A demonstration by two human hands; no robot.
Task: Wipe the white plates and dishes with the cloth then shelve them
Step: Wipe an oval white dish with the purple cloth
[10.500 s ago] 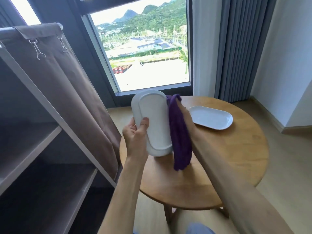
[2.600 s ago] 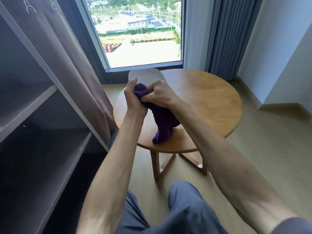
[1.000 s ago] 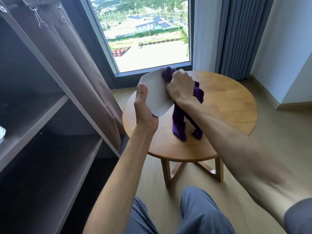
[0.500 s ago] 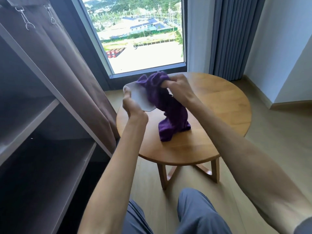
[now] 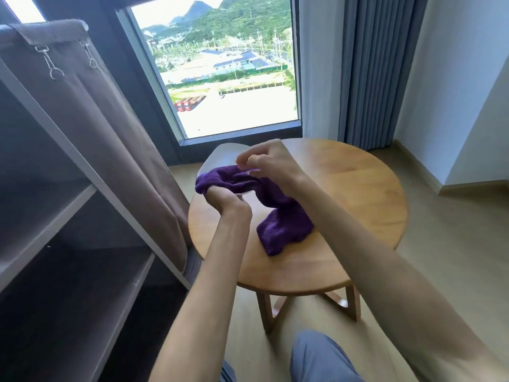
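Note:
A white oblong dish (image 5: 223, 155) is held low over the left rim of the round wooden table (image 5: 358, 188). My left hand (image 5: 227, 201) grips its near edge, with a bunched end of the purple cloth (image 5: 286, 227) beside the fingers. The cloth lies across the dish and trails down onto the tabletop. My right hand (image 5: 268, 161) hovers at the dish's right side, fingers curled and pinching the cloth where it crosses the dish. Most of the dish's face is hidden by the cloth and my hands.
An open shelf unit (image 5: 68, 216) with a brown fabric cover (image 5: 115, 139) pulled aside stands at my left, close to the table. A window and grey curtains (image 5: 371, 73) lie behind the table. My knees show at the bottom.
The dish has tipped flatter and lower. The cloth has been drawn across it toward my left hand, and my right hand has risen a little above it.

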